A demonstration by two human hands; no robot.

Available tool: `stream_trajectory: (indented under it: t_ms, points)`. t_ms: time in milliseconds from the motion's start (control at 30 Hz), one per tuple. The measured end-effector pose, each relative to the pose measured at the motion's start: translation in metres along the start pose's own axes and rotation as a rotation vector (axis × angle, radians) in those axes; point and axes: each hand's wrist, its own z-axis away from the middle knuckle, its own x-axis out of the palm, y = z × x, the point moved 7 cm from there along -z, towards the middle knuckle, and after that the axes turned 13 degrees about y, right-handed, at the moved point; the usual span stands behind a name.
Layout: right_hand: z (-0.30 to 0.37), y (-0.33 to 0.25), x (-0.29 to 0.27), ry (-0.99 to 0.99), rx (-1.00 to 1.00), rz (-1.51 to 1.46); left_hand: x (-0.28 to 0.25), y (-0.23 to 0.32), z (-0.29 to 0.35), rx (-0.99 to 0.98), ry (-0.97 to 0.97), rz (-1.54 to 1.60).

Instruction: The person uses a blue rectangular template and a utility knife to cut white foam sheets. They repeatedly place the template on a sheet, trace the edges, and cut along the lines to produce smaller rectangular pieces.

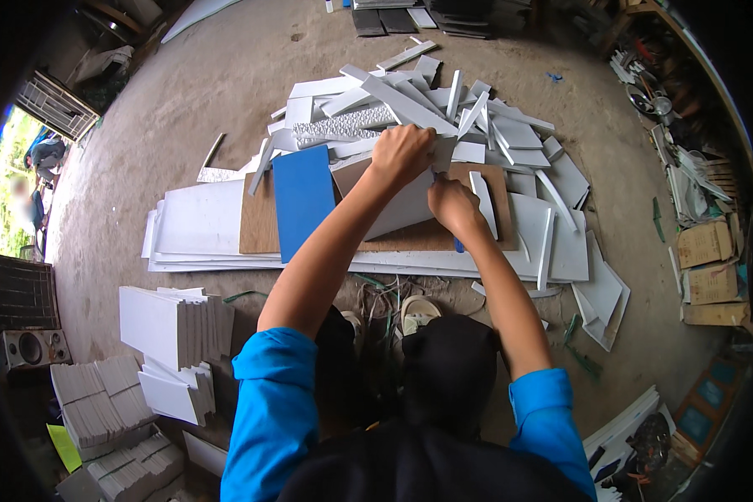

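Note:
My left hand point(403, 153) is closed on the far edge of a white foam-like board point(402, 203), which is tilted up toward me. Just right of it and a little nearer, my right hand point(456, 203) is closed in a fist against the board's right side. A blue handle end point(459, 245) sticks out below that fist; the rest of this tool is hidden. Under the white board lies a brown wooden board point(258, 219), on top of stacked long white sheets point(197, 219). A flat blue panel point(301, 201) rests on the brown board, left of my forearm.
Beyond my hands is a heap of white offcuts point(510, 130). Stacks of cut white boards point(151, 322) stand at the near left. Cardboard boxes point(704, 245) line the right side. Green strapping point(581, 360) and loose strips lie on the floor near my feet.

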Motion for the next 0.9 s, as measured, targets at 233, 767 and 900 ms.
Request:
stream_trajectory:
  t_ms: [233, 767, 900]
  points:
    - [-0.004, 0.003, 0.009, 0.02, 0.024, -0.028, 0.003, -0.002, -0.005, 0.012, -0.014, 0.005]
    - [0.007, 0.006, 0.015, -0.132, 0.084, -0.037, 0.006, 0.006, 0.0, -0.019, -0.031, -0.038]
    - [0.001, 0.007, 0.023, -0.065, 0.005, -0.017, 0.001, 0.012, -0.002, 0.012, 0.001, -0.035]
